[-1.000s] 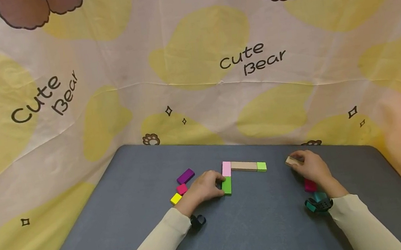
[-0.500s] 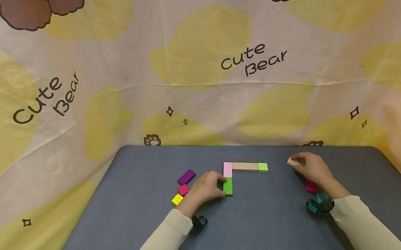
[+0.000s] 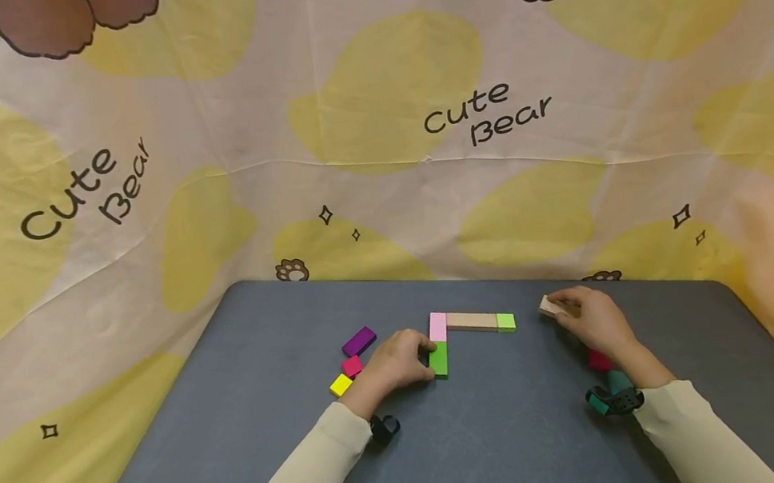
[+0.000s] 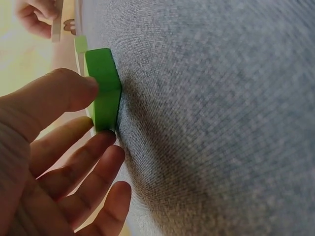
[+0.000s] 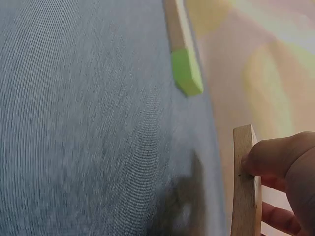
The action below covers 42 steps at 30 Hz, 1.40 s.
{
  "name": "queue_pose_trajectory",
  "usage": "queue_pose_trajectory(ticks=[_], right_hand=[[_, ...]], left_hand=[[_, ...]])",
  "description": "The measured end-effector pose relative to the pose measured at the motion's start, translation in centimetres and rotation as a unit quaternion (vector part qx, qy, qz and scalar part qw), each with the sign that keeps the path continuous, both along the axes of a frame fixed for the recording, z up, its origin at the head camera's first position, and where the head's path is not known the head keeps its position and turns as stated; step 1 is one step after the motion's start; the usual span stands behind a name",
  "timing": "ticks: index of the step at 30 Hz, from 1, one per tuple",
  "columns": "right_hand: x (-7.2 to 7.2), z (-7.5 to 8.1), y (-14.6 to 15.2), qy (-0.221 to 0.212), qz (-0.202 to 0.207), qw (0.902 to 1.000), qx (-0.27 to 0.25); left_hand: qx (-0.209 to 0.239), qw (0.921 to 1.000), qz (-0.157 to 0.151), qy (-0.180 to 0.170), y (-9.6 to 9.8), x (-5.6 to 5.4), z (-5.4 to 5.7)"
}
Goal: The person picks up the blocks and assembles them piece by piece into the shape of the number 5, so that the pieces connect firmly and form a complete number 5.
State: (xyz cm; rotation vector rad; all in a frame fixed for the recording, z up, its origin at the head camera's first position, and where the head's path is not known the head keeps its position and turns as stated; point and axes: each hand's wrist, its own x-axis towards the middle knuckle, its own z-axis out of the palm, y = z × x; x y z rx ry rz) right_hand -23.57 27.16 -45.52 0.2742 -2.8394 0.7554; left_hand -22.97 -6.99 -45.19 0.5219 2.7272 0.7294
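My left hand (image 3: 400, 359) pinches a green block (image 3: 440, 361) on the table between thumb and fingers. In the left wrist view the thumb lies along the side of the green block (image 4: 104, 93). A pink block (image 3: 438, 326) continues from its far end. From there a long tan block (image 3: 472, 321) runs right, ending at a small light green block (image 3: 506, 322). To the right of this row, my right hand (image 3: 598, 320) holds a plain wooden block (image 3: 549, 306). The right wrist view has the thumb pressed against this wooden block (image 5: 244, 196).
Left of the row lie a purple block (image 3: 359, 341), a pinkish-red block (image 3: 352, 367) and a yellow block (image 3: 341, 385). A crimson block (image 3: 599, 360) and a teal block (image 3: 619, 382) are partly hidden by the right arm. A printed cloth (image 3: 384, 218) hangs behind the table (image 3: 513, 443).
My right hand has moved slightly left and away from me with the wooden block. My left hand stays on the green block, and the row of blocks has not moved.
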Motion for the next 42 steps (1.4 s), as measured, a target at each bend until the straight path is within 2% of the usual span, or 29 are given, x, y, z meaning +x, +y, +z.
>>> queue_pose_trajectory(ticks=[9, 17, 25, 36, 42], right_hand=[[1.2, 0.4, -2.3, 0.02, 0.031, 0.9991, -0.02], [2.3, -0.1, -5.0, 0.029, 0.067, 0.9971, -0.02], [3.5, -0.3, -7.8, 0.028, 0.101, 0.9944, -0.018], [4.7, -0.9, -11.0, 0.022, 0.139, 0.9899, -0.019], [5.0, -1.4, -12.1, 0.007, 0.143, 0.9896, -0.017]], left_hand=[[0.0, 1.0, 0.003, -0.005, 0.0, -0.1, 0.0], [-0.005, 1.0, 0.001, 0.002, 0.1, -0.1, -0.1], [-0.012, 0.9992, -0.014, 0.036, 0.1, -0.3, -0.5], [-0.02, 0.9992, -0.008, 0.034, 0.1, -0.4, -0.5], [-0.02, 0.9991, -0.011, 0.036, 0.1, -0.4, -0.5]])
